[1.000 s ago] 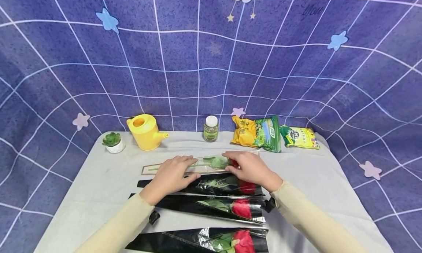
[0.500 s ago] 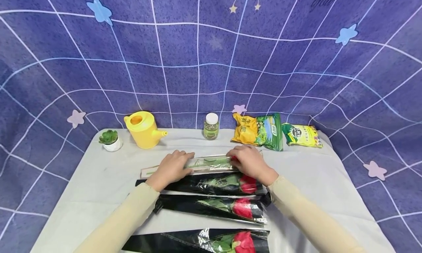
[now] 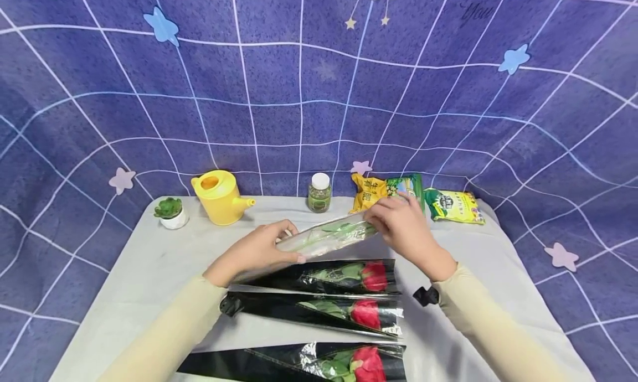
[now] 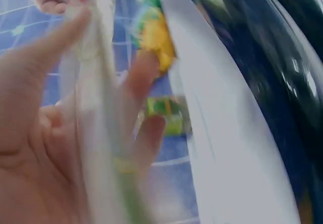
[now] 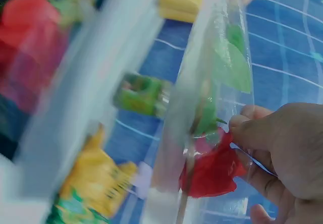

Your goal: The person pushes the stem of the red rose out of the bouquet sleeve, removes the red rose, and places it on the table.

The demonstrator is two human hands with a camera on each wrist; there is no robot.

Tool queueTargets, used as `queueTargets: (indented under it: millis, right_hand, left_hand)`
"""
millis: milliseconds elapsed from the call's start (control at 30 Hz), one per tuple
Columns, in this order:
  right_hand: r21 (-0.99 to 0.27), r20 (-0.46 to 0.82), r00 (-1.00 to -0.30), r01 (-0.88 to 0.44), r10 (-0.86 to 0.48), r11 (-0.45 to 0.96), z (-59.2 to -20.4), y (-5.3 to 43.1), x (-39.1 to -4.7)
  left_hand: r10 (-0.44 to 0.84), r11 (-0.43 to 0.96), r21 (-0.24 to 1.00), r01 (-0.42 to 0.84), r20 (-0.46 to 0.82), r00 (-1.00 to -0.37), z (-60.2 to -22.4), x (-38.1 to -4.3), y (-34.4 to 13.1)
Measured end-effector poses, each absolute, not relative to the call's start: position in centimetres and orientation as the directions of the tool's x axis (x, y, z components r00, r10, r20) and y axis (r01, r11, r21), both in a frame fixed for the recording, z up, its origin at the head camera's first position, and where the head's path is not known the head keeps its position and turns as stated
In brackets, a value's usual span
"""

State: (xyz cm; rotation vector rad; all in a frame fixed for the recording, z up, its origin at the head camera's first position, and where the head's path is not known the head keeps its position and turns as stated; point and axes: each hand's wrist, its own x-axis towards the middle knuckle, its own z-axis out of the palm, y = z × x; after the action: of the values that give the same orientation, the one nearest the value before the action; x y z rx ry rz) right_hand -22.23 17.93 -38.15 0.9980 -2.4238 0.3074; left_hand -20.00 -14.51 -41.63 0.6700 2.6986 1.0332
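A single red rose in a clear sleeve is lifted over the table, its flower end higher than its stem end. My left hand holds the stem part, thumb on the near side and fingers behind. With thumb and fingers, my right hand pinches the sleeve's edge beside the bloom. The red bloom shows in the right wrist view; in the head view that hand hides it. Below lie several roses in black sleeves, the nearest to the hands being a black-wrapped rose.
Two more black-wrapped roses, a middle one and a front one, lie nearer me. Along the back stand a potted succulent, yellow watering can, white-capped jar, orange bag, green bag and yellow-green bag.
Both hands have taken hold of the clear-wrapped rose and raised it off the table, tilting its flower end up. The right hand has moved right and higher. The black-wrapped roses stay put.
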Motion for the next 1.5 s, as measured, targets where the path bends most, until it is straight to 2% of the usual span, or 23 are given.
queueTargets:
  millis: [100,200,300,333,367,433,500,567,633,700,800,867,1067,1267,1500]
  right_hand:
    - [-0.011,0.576,-0.577,-0.714,-0.579,0.7,-36.3,18.7,-21.7]
    - [-0.043,0.665,-0.521,-0.742,-0.535,0.669,-35.1,18.7,-20.8]
    - [-0.174,0.798,-0.463,-0.79,-0.385,0.588,-34.8,18.0,-19.4]
    - [-0.268,0.818,-0.482,-0.802,-0.313,0.534,-34.8,17.6,-18.5]
    - [-0.386,0.816,-0.529,-0.797,-0.231,0.464,-34.8,17.1,-17.6]
    - [-0.646,0.73,-0.679,-0.721,-0.072,0.249,-35.3,16.3,-16.1]
    - [-0.863,0.506,-0.863,-0.506,-0.003,-0.013,-35.7,15.6,-14.9]
    - [-0.941,0.271,-0.962,-0.258,-0.03,-0.217,-36.2,14.9,-14.6]
    - [-0.957,0.123,-0.987,-0.089,-0.108,-0.276,-36.7,14.4,-14.7]
    - [-0.961,0.084,-0.986,-0.042,-0.146,-0.272,-36.8,14.1,-14.9]
    - [-0.958,0.125,-0.989,-0.099,-0.081,-0.269,-36.6,14.1,-15.0]
    - [-0.934,0.175,-0.984,-0.16,-0.018,-0.32,-36.0,14.5,-15.2]
    - [-0.857,0.267,-0.963,-0.251,0.028,-0.45,-34.3,15.8,-15.6]
    - [-0.843,0.293,-0.948,-0.318,0.125,-0.433,-34.3,15.5,-15.5]
    - [-0.871,0.276,-0.946,-0.321,0.17,-0.372,-35.0,15.5,-15.0]
  left_hand:
    - [0.549,0.501,0.819,0.28,-0.051,-0.834,-41.0,-19.1,-14.3]
    - [0.595,0.356,0.91,0.214,-0.043,-0.803,-40.7,-18.1,-13.8]
    - [0.547,0.283,0.942,0.179,-0.005,-0.837,-40.2,-17.1,-13.0]
    - [0.519,0.271,0.946,0.181,0.015,-0.855,-40.1,-16.8,-12.7]
    - [0.479,0.279,0.944,0.178,0.024,-0.877,-39.5,-16.3,-12.3]
    - [0.416,0.266,0.951,0.154,0.031,-0.909,-38.2,-15.3,-11.5]
    - [0.384,0.231,0.963,0.136,0.039,-0.922,-37.1,-14.4,-10.8]
    - [0.364,0.199,0.973,0.118,0.038,-0.93,-36.0,-13.4,-10.0]
    - [0.383,0.173,0.977,0.127,0.052,-0.922,-35.8,-12.7,-9.4]
    - [0.407,0.182,0.972,0.146,0.061,-0.912,-35.8,-12.1,-8.8]
    - [0.466,0.191,0.969,0.157,0.051,-0.884,-36.0,-11.4,-8.2]
    - [0.501,0.174,0.976,0.13,0.026,-0.865,-36.3,-11.1,-8.3]
    - [0.567,0.137,0.99,0.041,-0.044,-0.823,-37.9,-10.0,-9.0]
    - [0.605,0.021,1.0,-0.01,-0.021,-0.796,-39.6,-9.8,-8.2]
    - [0.619,-0.113,0.993,-0.017,0.057,-0.783,-40.6,-9.3,-7.3]
